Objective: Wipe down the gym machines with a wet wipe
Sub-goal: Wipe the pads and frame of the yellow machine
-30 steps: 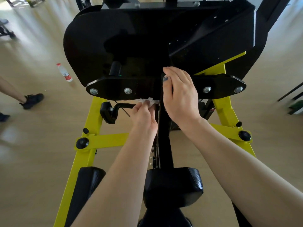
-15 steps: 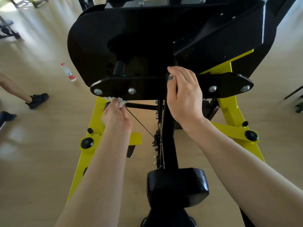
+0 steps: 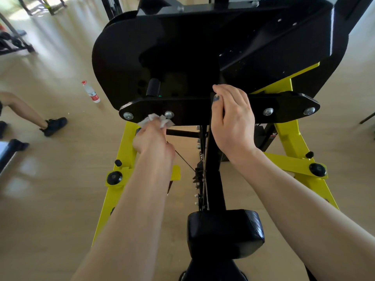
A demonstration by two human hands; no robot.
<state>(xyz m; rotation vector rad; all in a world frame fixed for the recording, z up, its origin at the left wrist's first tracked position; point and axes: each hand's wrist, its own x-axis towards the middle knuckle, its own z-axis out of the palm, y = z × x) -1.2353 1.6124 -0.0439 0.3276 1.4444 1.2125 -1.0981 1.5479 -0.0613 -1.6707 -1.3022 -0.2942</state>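
Most of the crumpled white wet wipe (image 3: 156,120) is buried in the left hand (image 3: 151,138), whose fingertips cannot be seen. The right hand (image 3: 233,120) covers the middle of the black bolted metal crossbar (image 3: 188,110). The small clear plastic bottle's (image 3: 91,91) label is unreadable.
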